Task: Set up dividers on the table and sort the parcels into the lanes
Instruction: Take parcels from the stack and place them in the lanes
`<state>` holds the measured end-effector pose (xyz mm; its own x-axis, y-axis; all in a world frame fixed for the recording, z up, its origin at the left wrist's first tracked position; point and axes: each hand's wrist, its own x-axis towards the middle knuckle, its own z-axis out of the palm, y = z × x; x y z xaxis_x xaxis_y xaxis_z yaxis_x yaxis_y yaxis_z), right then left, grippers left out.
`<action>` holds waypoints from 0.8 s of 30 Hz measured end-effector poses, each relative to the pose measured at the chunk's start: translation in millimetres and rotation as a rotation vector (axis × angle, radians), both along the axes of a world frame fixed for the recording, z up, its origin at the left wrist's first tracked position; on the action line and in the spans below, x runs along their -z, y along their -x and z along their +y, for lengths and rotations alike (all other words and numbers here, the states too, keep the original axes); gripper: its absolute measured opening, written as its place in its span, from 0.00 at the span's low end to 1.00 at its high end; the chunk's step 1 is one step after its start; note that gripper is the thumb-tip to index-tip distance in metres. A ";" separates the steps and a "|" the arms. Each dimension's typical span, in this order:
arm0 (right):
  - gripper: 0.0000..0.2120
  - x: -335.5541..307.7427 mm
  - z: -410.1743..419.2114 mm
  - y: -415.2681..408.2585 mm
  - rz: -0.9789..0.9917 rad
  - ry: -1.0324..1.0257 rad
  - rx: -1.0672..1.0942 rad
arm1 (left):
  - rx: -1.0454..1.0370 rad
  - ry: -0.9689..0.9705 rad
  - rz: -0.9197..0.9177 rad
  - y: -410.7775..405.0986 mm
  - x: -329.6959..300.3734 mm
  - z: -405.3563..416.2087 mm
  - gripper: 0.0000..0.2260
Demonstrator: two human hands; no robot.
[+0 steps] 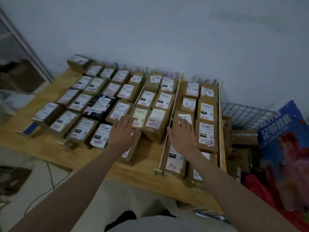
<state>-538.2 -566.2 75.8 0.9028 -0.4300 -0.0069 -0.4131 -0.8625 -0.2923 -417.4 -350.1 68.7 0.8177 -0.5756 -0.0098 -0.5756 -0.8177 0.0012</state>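
1. Table [145, 166]: light wooden top set against a pale wall, bearing rows of parcels sorted between upright strips.
2. Parcels [117, 91]: brown cardboard boxes with white printed labels and red-marked stickers, standing close together in rows from the near edge toward the wall. Label text is blurred and unreadable.
3. Black parcel [100, 106]: one dark-wrapped item among the brown boxes, left of centre.
4. Long divider [172, 114]: pale strip running from the near edge to the wall, separating the middle rows from the right-hand lane.
5. Right divider [221, 131]: second pale strip along the table's right side, closing the right-hand lane.
6. Short divider [139, 96]: thin strip between parcel rows near the centre, partly hidden by boxes.
7. Left hand [122, 133]: fingers straight and spread, lying flat on the top of a near-row parcel just left of the long divider. It grips nothing.
8. Right hand [181, 133]: fingers extended, resting on a parcel in the right-hand lane, thumb beside the long divider. It grips nothing.
9. The hands are apart, one on each side of the long divider.
10. Wire basket [247, 113]: grey mesh, right of the table.
11. Blue printed bag [284, 131]: beside the basket, at far right.
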 end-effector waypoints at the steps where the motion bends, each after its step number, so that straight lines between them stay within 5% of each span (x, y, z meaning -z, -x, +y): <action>1: 0.25 -3.9 17.4 -11.1 -0.026 0.008 -0.025 | -0.023 -0.009 -0.013 -6.1 -3.0 18.3 0.29; 13: 0.25 -17.4 221.0 -118.1 -0.041 -0.002 -0.164 | -0.193 -0.004 -0.058 -80.9 -21.4 229.8 0.28; 24: 0.25 -22.5 317.7 -216.0 -0.055 0.013 -0.186 | -0.219 0.040 -0.095 -176.8 -28.2 330.4 0.29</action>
